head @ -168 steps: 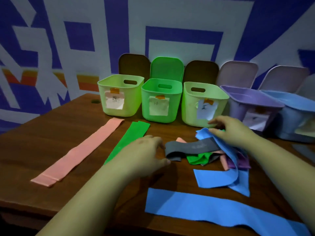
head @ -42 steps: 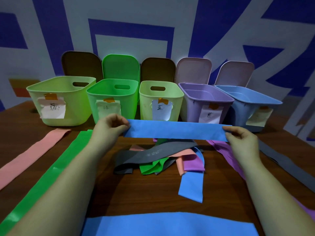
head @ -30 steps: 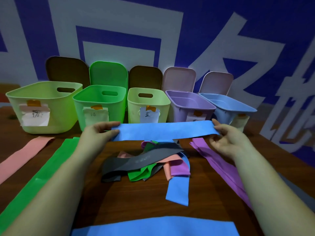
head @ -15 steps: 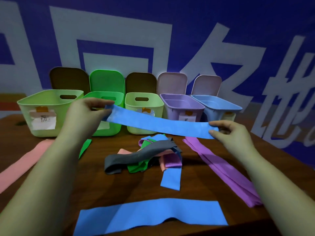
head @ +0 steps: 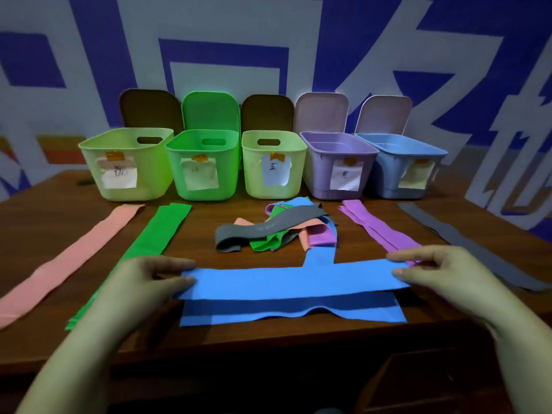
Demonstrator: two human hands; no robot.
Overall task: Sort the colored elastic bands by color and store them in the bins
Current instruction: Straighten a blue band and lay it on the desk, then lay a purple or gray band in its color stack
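Hands hold one blue band [head: 294, 277] stretched flat between them, low over the near part of the surface [head: 197, 234]. The left hand [head: 143, 279] pinches the band's left end between thumb and curled fingers; the right hand [head: 439, 271] pinches the right end the same way. Just beneath it, on the surface near the front edge, lies a second blue band [head: 294, 316], partly shaded by the held one.

Beyond the held band sits a tangled pile [head: 277, 231] of bands in grey, green, pink, purple and blue, with a blue tail running from it toward the held band. Left of the pile a green band [head: 155, 240] lies straight, and further left a pink band [head: 71, 258] lies alongside it. Right of the pile lie purple bands [head: 379, 231], their near end passing under the right hand's fingers, and further right a grey band [head: 469, 249] runs toward the surface's right edge.

Five open bins stand in a row at the back, each with a paper label taped on its front: a pale green bin [head: 128, 165], a bright green bin [head: 203, 165], another pale green bin [head: 273, 162], a purple bin [head: 340, 165] and a blue bin [head: 400, 165]. A lid stands upright behind each one, before a blue and white wall [head: 227, 55].
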